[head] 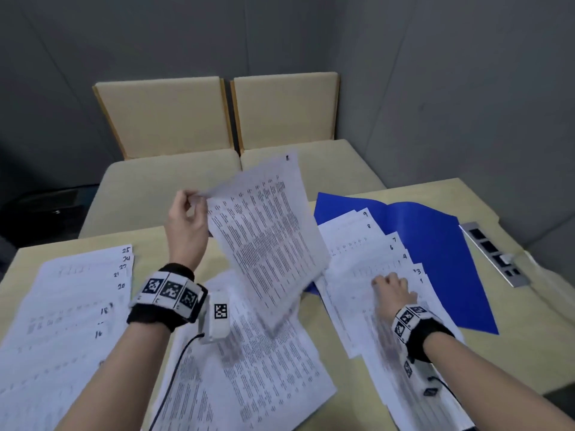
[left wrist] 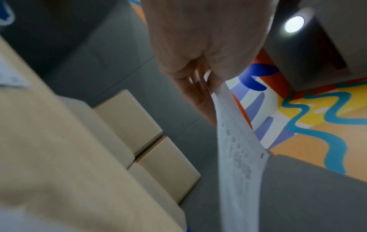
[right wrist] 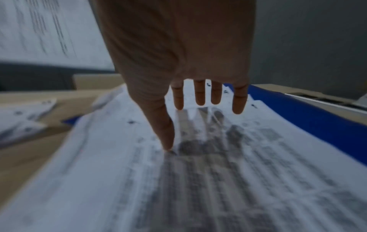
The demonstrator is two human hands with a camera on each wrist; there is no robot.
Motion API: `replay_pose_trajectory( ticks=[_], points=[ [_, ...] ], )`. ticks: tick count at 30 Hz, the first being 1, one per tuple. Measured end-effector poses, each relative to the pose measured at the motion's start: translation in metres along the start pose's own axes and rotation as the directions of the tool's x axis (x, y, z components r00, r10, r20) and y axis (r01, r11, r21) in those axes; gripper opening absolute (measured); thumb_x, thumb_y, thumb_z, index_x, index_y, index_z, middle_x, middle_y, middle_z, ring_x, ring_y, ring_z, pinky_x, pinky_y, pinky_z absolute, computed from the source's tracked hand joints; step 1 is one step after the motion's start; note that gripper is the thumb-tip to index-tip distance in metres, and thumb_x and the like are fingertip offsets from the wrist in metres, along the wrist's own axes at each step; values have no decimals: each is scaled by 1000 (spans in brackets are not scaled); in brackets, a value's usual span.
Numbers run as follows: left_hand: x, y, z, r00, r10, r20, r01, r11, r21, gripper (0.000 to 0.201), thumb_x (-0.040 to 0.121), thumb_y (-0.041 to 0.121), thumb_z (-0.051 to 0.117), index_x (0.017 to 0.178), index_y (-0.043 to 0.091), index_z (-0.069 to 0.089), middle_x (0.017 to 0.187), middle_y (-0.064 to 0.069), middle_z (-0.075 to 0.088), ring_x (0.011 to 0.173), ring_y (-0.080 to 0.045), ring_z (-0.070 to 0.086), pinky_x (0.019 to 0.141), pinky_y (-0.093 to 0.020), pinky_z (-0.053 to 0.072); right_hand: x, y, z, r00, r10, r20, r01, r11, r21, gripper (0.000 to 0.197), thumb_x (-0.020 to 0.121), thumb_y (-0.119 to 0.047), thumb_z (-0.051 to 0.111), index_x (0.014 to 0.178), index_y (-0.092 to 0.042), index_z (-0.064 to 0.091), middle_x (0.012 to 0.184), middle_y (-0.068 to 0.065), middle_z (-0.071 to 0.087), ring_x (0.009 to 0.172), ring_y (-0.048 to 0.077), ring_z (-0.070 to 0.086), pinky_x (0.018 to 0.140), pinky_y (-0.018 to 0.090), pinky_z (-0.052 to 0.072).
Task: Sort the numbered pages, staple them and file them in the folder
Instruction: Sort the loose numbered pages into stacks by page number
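My left hand [head: 189,209] pinches the top left corner of a printed page [head: 267,237] and holds it up over the table's middle; the same page [left wrist: 236,153] hangs from my left hand [left wrist: 206,81] in the left wrist view. My right hand [head: 390,289] lies with straight fingers on a fanned stack of low-numbered pages [head: 357,244] that rests on the open blue folder [head: 435,244]. In the right wrist view, the thumb of my right hand [right wrist: 190,122] touches the top sheet [right wrist: 198,180]. A fan of high-numbered pages [head: 62,306] lies at the left. Loose unsorted pages [head: 255,368] sit in front.
A grey socket strip [head: 494,253] is set into the table at the right, past the folder. Two beige cushioned seats [head: 217,119] stand behind the table [head: 193,244] against the grey wall. A cable runs from my left wrist down over the loose pages.
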State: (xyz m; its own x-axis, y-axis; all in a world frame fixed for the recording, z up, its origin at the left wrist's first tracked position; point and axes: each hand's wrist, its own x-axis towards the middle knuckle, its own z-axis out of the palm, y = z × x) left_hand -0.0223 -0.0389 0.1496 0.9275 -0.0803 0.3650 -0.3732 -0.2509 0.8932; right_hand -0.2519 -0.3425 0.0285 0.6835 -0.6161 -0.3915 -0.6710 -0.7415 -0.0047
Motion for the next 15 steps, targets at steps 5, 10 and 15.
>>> replay_pose_trajectory(
  ticks=[5,10,15],
  points=[
    [-41,-16,36,982,-124,140,124,992,8,4,96,13,51,93,14,54,87,0,60,67,-19,56,43,-30,51,11,28,4,994,-113,4,113,988,-105,57,69,-19,72,115,-26,39,121,-1,35,116,22,34,94,38,40],
    [-56,-29,57,981,-167,103,167,986,8,5,95,12,51,91,12,54,84,0,58,68,-18,53,42,-26,47,23,43,0,955,-287,-78,292,954,68,23,83,-5,52,79,-25,41,100,-4,46,99,18,40,76,29,45],
    [-41,-33,67,976,-215,-36,215,977,-9,4,95,17,52,95,14,55,93,-6,57,80,-20,55,47,-29,56,22,63,-13,919,-383,-96,395,901,179,33,82,-17,65,63,-26,40,80,-9,49,85,14,47,75,25,43]
  ],
)
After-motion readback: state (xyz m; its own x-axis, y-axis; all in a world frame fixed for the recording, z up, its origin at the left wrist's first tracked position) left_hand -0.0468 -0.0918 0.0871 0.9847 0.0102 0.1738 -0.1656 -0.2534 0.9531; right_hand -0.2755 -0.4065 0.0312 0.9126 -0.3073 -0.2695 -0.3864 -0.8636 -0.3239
